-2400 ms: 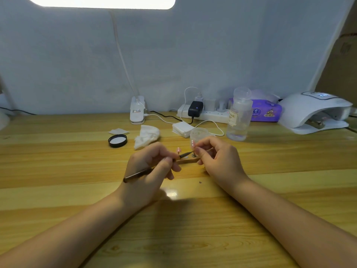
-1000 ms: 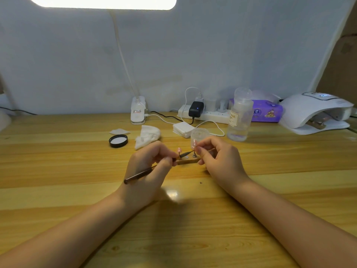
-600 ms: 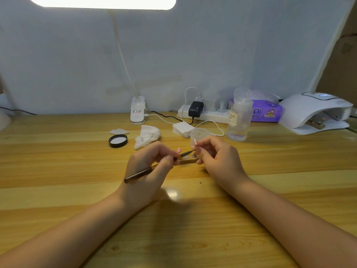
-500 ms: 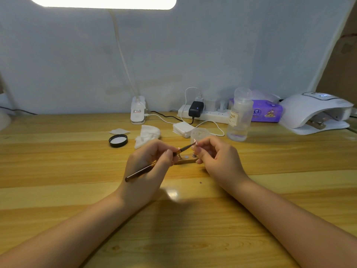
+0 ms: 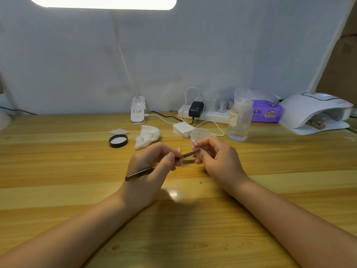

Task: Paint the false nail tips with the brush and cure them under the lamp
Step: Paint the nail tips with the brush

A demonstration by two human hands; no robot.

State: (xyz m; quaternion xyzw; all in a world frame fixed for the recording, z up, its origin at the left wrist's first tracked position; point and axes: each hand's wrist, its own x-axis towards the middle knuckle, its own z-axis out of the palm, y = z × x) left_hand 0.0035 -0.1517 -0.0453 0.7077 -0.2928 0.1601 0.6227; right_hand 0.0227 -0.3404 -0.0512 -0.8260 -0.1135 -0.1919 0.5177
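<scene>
My left hand (image 5: pixel 152 169) grips a thin dark brush (image 5: pixel 141 172) like a pen, its bristle end pointing right and touching the fingertips of my right hand (image 5: pixel 218 161). My right hand pinches something small there, probably a false nail tip on its stand; it is mostly hidden by the fingers. A small wooden holder (image 5: pixel 188 161) lies on the desk between the hands, and one pink nail tip (image 5: pixel 179 149) stands on it. The white curing lamp (image 5: pixel 313 113) sits at the far right of the desk.
A clear small jar (image 5: pixel 200 134) stands just behind my right hand. A tall clear bottle (image 5: pixel 239 117), power strip (image 5: pixel 206 113), purple wipes pack (image 5: pixel 266 112), cotton pads (image 5: pixel 183 129), crumpled tissue (image 5: pixel 147 136) and black lid (image 5: pixel 118 140) lie further back.
The brush tip has risen from the holder up to my right fingertips. Both hands stay in nearly the same spot.
</scene>
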